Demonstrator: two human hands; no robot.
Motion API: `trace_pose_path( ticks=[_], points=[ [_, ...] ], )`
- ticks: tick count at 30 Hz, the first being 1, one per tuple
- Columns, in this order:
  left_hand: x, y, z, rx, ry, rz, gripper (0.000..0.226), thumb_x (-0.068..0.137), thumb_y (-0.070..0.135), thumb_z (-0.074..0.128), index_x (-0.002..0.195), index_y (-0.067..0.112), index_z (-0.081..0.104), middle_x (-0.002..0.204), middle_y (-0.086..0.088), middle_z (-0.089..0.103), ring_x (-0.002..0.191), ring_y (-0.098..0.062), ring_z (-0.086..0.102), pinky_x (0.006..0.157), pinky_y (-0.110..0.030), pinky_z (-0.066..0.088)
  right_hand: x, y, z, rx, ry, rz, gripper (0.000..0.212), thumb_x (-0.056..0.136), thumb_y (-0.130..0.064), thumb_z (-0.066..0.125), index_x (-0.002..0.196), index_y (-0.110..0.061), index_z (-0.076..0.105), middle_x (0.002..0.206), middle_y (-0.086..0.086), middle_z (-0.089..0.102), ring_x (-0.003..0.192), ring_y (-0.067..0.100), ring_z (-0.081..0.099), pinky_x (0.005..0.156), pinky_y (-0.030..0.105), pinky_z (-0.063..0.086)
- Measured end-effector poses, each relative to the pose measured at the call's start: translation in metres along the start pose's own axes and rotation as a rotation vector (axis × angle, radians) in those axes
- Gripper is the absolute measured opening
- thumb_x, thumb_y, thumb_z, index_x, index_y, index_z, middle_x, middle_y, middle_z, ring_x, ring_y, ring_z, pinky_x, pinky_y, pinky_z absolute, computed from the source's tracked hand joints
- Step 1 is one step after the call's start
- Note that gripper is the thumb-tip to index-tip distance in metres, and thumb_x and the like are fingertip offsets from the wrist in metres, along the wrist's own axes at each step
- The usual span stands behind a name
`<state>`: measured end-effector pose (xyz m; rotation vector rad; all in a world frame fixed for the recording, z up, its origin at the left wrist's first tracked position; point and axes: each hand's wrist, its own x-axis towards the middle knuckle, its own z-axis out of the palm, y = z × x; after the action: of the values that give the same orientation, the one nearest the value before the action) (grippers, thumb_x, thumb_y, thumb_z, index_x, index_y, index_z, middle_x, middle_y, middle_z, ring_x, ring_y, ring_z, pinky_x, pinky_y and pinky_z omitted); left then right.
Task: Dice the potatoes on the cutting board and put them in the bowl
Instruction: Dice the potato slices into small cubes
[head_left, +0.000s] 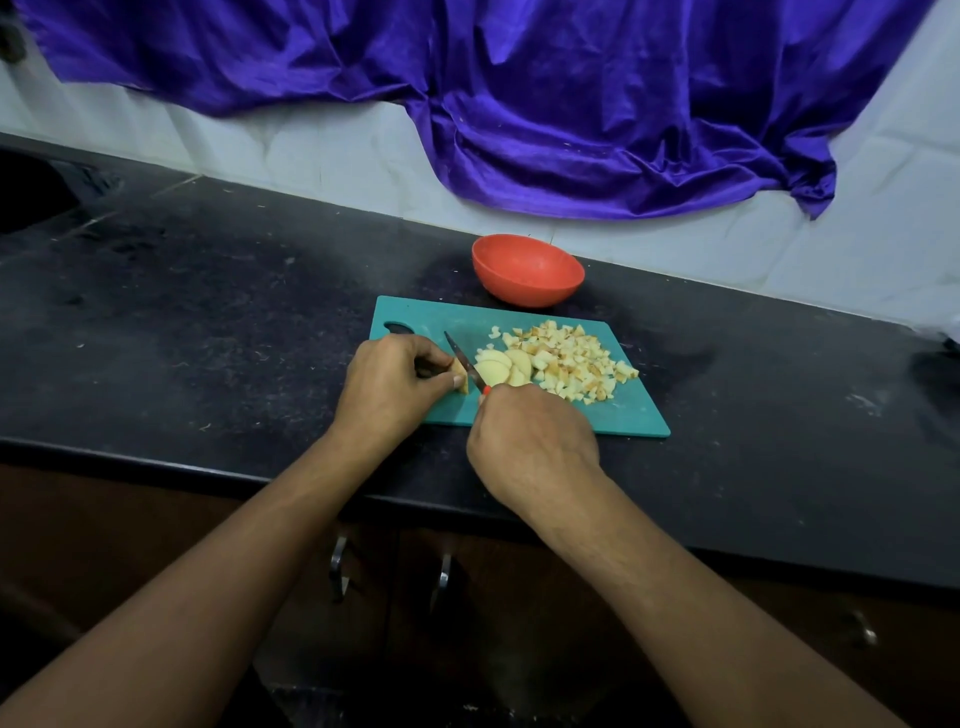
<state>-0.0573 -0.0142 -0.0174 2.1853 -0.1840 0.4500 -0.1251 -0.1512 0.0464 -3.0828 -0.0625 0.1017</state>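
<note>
Two hands meet over the teal cutting board (635, 415) in your head view. Your left hand (389, 387) pinches a small potato piece (460, 376) near the board's left side, with the fingertips curled down onto it. Your right hand (530, 441) is wrapped around the red handle of a knife (464, 359); its dark blade slants away to the left and lies just right of the held piece. Potato slices (503, 365) lie fanned beside the blade. A heap of diced potato (574, 364) covers the board's right half. The red bowl (527, 270) stands on the black counter (208, 312) just behind the board's far edge. Purple cloth (571, 104) hangs over the white tiled wall (311, 150).
</note>
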Motion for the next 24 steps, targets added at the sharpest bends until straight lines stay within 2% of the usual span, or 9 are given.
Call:
trace_pose_path(
  ticks=[2,6,8,11,15,20,24],
  points=[
    [0.001,-0.001,0.001,0.002,0.000,-0.004,0.019,0.080,0.024,0.088,0.097,0.022,0.079,0.087,0.017,0.073,0.085,0.002,0.069,0.088,-0.032,0.061,0.002,-0.001,0.000,-0.008,-0.012,0.004,0.030,0.105,-0.035,0.048,0.123,-0.014,0.062,0.093,0.003,0.055,0.087,0.022,0.057,0.065,0.037,0.043],
    [0.000,-0.003,0.001,-0.002,0.006,0.004,0.017,0.080,0.023,0.088,0.095,0.022,0.080,0.086,0.019,0.072,0.084,0.002,0.069,0.087,-0.033,0.061,0.006,-0.005,-0.002,-0.022,-0.016,0.011,0.029,0.104,-0.031,0.050,0.127,-0.015,0.060,0.095,0.003,0.052,0.085,0.020,0.050,0.065,0.036,0.040],
    [0.000,-0.002,0.001,-0.001,0.006,0.001,0.017,0.080,0.024,0.088,0.094,0.022,0.080,0.088,0.016,0.074,0.084,0.002,0.069,0.087,-0.033,0.061,0.008,-0.007,-0.002,-0.024,-0.013,0.014,0.029,0.105,-0.029,0.049,0.128,-0.015,0.060,0.101,0.006,0.057,0.085,0.020,0.049,0.065,0.036,0.039],
    [0.000,-0.002,0.001,0.004,0.007,0.007,0.017,0.080,0.023,0.087,0.096,0.021,0.080,0.090,0.014,0.075,0.085,0.002,0.069,0.087,-0.033,0.061,0.011,-0.010,-0.002,-0.022,0.008,0.001,0.030,0.106,-0.027,0.047,0.130,-0.015,0.059,0.117,0.007,0.065,0.091,0.022,0.055,0.068,0.036,0.039],
    [-0.001,-0.002,0.000,0.004,0.009,0.020,0.017,0.081,0.020,0.086,0.097,0.020,0.080,0.092,0.013,0.076,0.087,0.001,0.069,0.089,-0.032,0.060,0.017,-0.015,0.003,-0.024,0.002,-0.011,0.030,0.106,-0.024,0.047,0.130,-0.014,0.060,0.117,0.008,0.066,0.104,0.025,0.064,0.069,0.036,0.042],
    [0.000,-0.002,0.001,0.002,0.008,0.018,0.018,0.081,0.020,0.086,0.098,0.020,0.080,0.093,0.014,0.076,0.086,0.003,0.069,0.088,-0.030,0.060,0.019,-0.013,0.006,-0.015,0.008,-0.021,0.031,0.107,-0.026,0.044,0.133,-0.015,0.059,0.120,0.008,0.065,0.105,0.026,0.063,0.071,0.036,0.042],
    [0.000,-0.003,0.000,-0.006,0.003,0.020,0.018,0.081,0.021,0.087,0.098,0.021,0.080,0.093,0.014,0.076,0.087,0.002,0.070,0.088,-0.030,0.060,0.019,-0.008,0.002,0.019,0.008,-0.023,0.032,0.106,-0.027,0.044,0.132,-0.016,0.060,0.120,0.007,0.065,0.097,0.025,0.059,0.071,0.037,0.039]
  ],
)
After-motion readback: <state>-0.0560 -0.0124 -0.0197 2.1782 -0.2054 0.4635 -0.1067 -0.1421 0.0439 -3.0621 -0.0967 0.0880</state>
